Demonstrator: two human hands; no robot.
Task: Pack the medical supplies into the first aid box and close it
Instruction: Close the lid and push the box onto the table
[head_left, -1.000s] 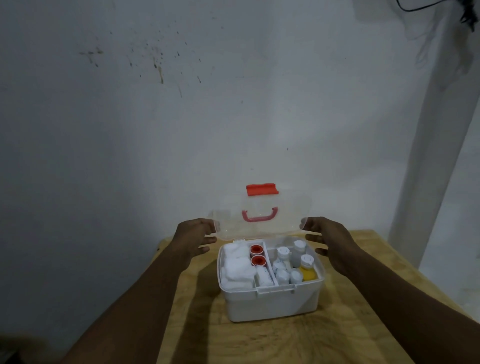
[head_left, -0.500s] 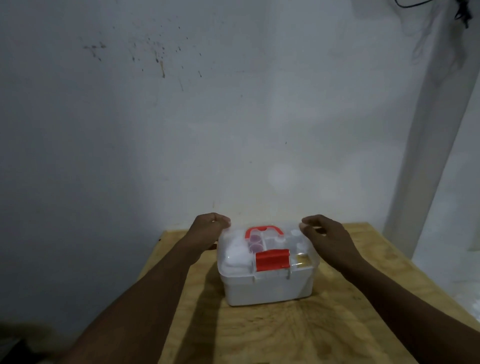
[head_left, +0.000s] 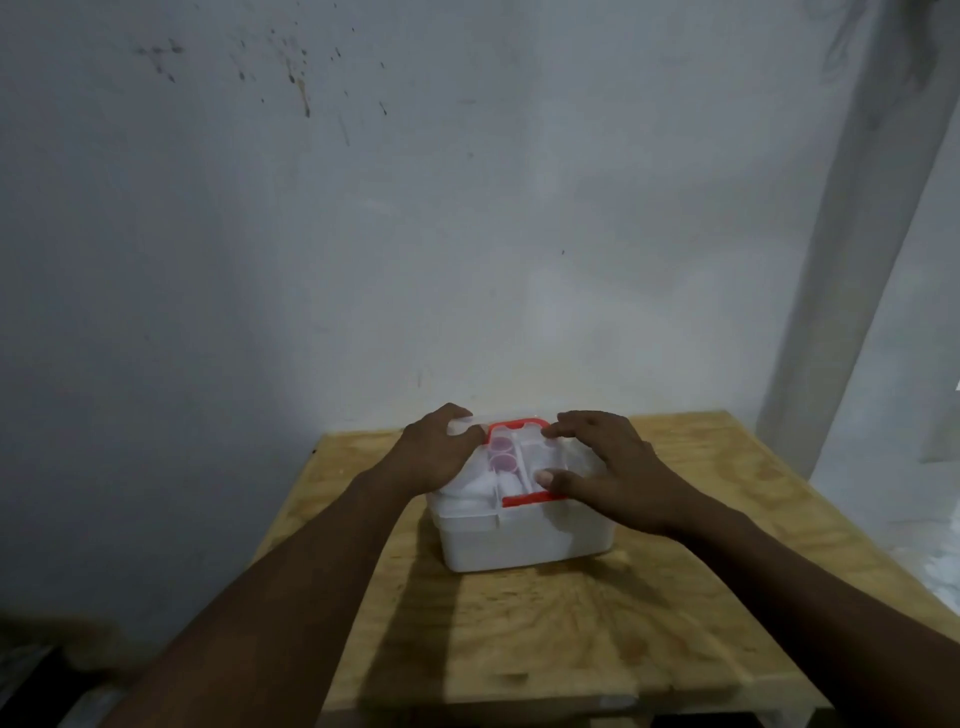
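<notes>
Head view: my left hand (head_left: 436, 457) and right hand (head_left: 608, 467), fingers spread, press flat on the clear lid of the white plastic first aid box (head_left: 524, 535) mid-way across the plywood table (head_left: 675, 597); light, stiff, likely slippery, best gripped by its red handle (head_left: 514, 425).
</notes>
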